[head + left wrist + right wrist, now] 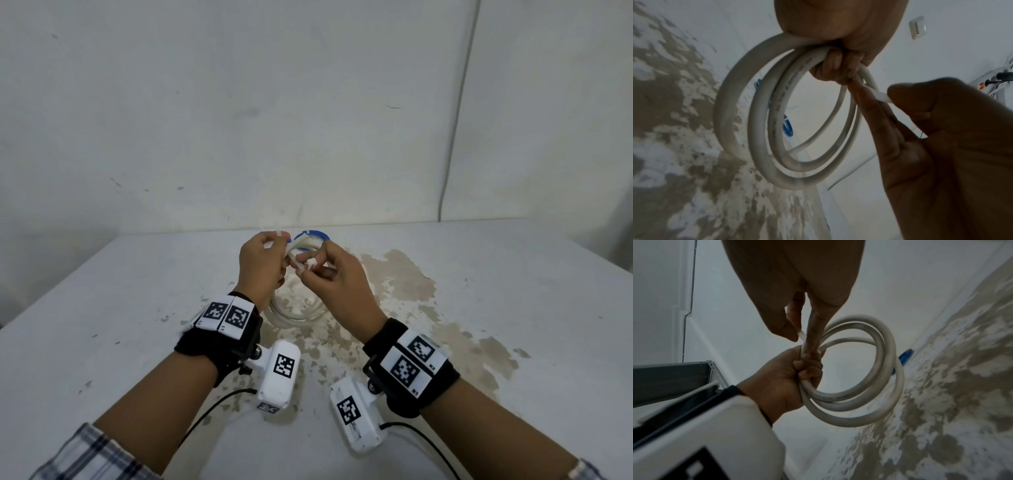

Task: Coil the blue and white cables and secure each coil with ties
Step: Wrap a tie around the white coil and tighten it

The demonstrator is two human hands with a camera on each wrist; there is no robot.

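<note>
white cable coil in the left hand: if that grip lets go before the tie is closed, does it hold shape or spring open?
Likely springs open somewhat: the white cable coil has thick, smooth loops already fanned apart away from the left hand. Probably fairly stiff, since the loops hang round without sagging. The tie pinched by the right hand looks unclosed, so nothing else binds it.

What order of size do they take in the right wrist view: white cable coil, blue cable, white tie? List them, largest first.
1. white cable coil, gripped by the left hand.
2. blue cable, though mostly hidden behind the coil and farther away, so its rank is unsure.
3. white tie, a short strip pinched by the right hand.
</note>
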